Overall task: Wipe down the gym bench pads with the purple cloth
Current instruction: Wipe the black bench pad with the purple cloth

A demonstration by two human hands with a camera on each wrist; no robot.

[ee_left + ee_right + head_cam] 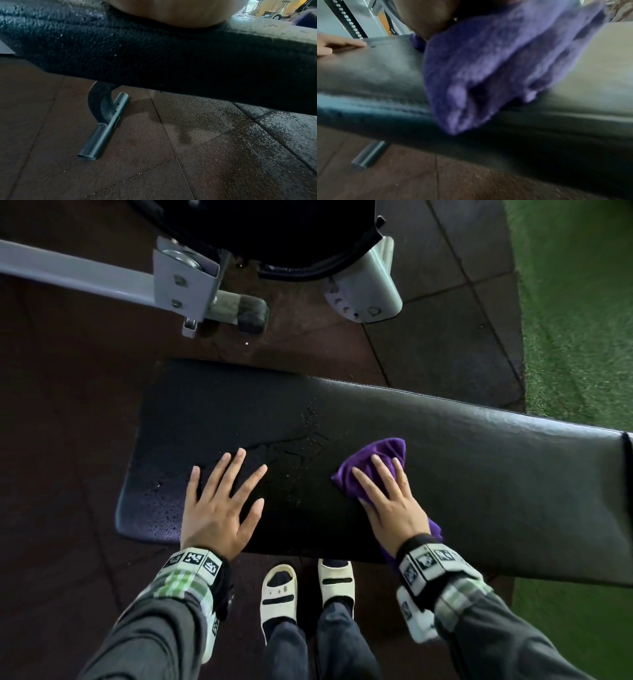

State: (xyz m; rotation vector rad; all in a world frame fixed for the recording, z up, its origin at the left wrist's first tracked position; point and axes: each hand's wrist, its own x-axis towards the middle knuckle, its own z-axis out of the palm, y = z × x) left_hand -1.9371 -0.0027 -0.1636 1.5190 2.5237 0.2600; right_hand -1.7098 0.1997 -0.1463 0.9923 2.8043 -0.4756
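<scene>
Right hand [394, 508] flat, fingers straight, pressing the purple cloth [373, 463] onto the bench pad [479, 460]; left hand [219, 508] spread wide just beside it.

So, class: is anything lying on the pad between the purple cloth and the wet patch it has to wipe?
Nothing visible: bare pad separates the purple cloth from the droplets. The left hand lies flat beyond them.
</scene>
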